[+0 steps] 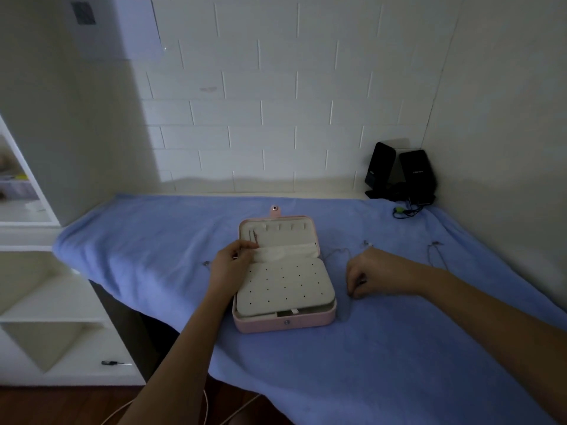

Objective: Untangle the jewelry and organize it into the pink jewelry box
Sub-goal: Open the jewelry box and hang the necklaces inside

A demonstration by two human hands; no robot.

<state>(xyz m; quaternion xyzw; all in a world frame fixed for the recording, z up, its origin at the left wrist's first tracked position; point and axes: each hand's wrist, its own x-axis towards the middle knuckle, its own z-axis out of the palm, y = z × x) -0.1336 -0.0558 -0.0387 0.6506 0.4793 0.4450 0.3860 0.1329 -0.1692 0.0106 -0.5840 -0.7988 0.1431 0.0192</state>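
Pink jewelry box (pixel 283 325) (perforated cream pad (pixel 285 283)), fuzzy blue towel (pixel 368 363)

White block wall (pixel 276 87), white shelving (pixel 46 302) left, dim light.

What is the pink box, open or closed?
Open: the pink jewelry box has its lid laid back, showing the white dotted earring panel.

Home, likely bedroom or study corner. White-painted block wall (pixel 276 102) behind table. Blue fleecy cloth (pixel 368 363) spread over whole tabletop, hanging over left edge. Pair of small black desktop speakers (pixel 399 173) with loose cables in far right corner. White cube shelving unit (pixel 46 317) beside left edge. Dark wooden floor (pixel 46 406) below. Pink leatherette jewelry box (pixel 283 325) open mid-cloth.
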